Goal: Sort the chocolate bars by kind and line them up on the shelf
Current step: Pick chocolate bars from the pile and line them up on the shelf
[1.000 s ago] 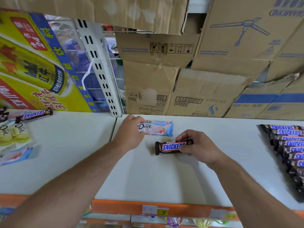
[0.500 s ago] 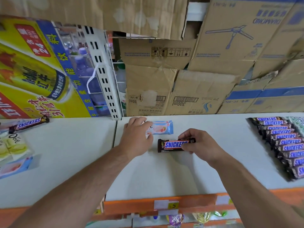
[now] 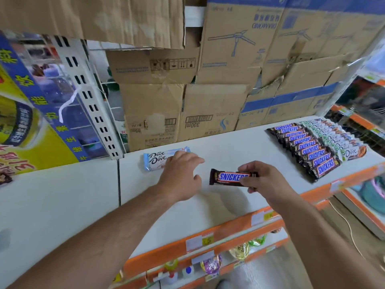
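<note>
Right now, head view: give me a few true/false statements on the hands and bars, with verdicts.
1. The right hand pinches a Snickers bar. True.
2. The left hand holds a second Snickers. False: its fingers lie straight over the right end of a single Dove bar.
3. The Snickers row lies at the left end of the shelf. False: it is at the right end.
4. A Dove row lies beside the Snickers row. True.
5. The single Dove bar is stacked on the Snickers row. False: it lies apart, towards the back of the shelf.
</note>
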